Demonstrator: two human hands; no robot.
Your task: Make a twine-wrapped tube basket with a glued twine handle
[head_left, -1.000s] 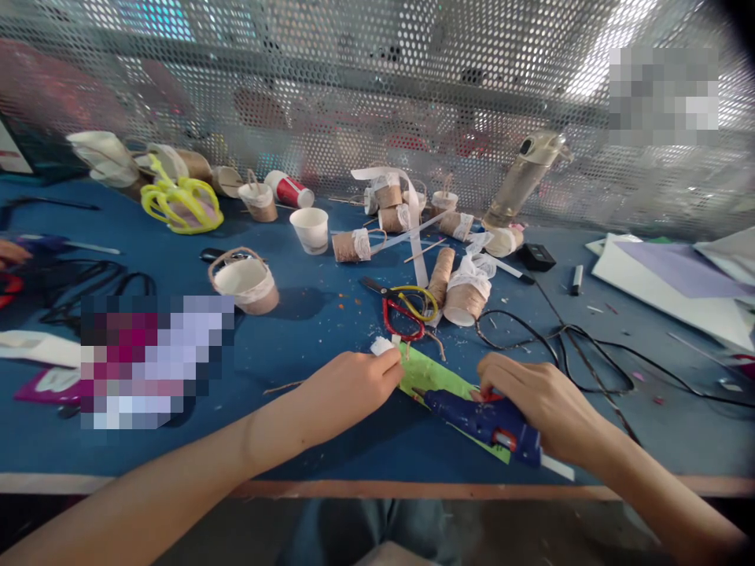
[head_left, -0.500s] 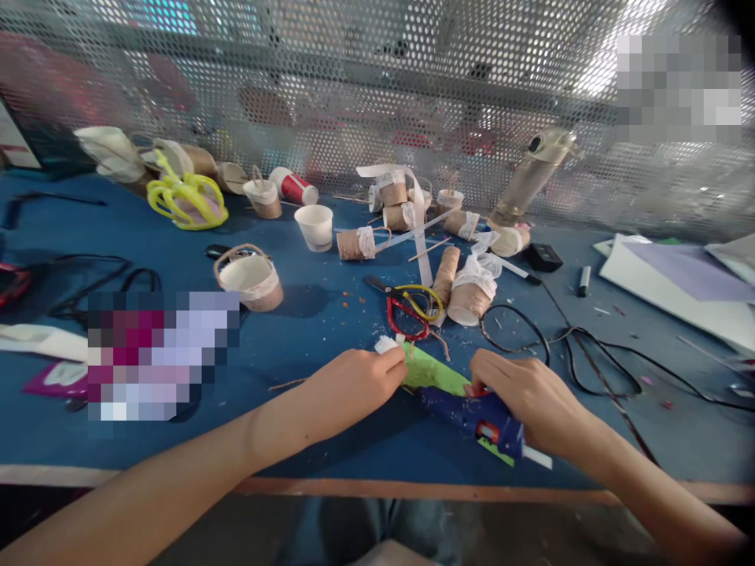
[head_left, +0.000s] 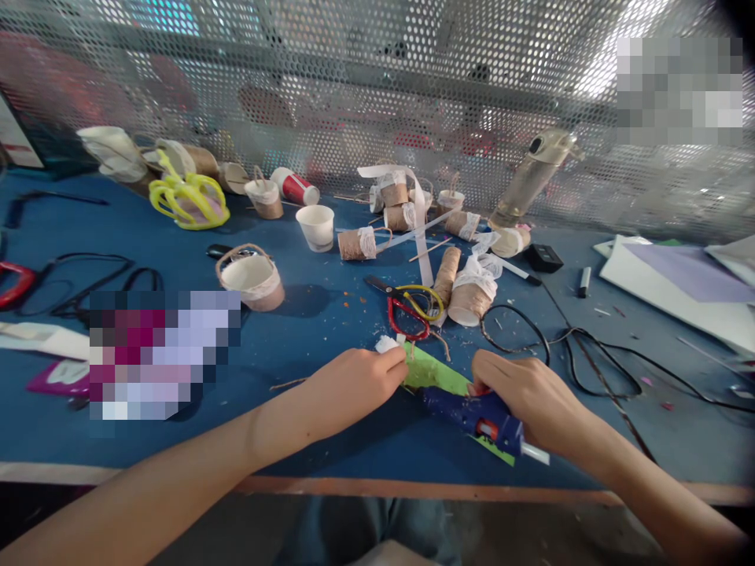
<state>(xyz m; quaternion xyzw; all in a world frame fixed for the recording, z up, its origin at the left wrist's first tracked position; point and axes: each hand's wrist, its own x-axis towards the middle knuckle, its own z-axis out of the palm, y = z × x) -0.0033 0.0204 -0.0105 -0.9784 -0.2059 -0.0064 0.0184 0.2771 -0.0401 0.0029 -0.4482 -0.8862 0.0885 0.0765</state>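
Observation:
My left hand (head_left: pixel 354 385) is closed, pinching a small white piece (head_left: pixel 386 344) at the near end of a green paper strip (head_left: pixel 436 379) lying on the blue table (head_left: pixel 330 330). My right hand (head_left: pixel 524 393) grips a blue glue gun (head_left: pixel 472 413), whose nozzle points left onto the green strip. A white glue stick juts from the gun's back end. Red and yellow scissors (head_left: pixel 410 306) lie just beyond the strip.
Several twine-wrapped paper cups (head_left: pixel 469 295) and a small basket cup (head_left: pixel 251 279) stand across the table. A black cord (head_left: pixel 566 346) loops right of my hand. Paper sheets (head_left: pixel 678 283) lie at far right. A perforated metal screen (head_left: pixel 377 94) closes the back.
The glue gun and my right hand have shifted slightly left along the green strip. The left hand has kept its pinch in place.

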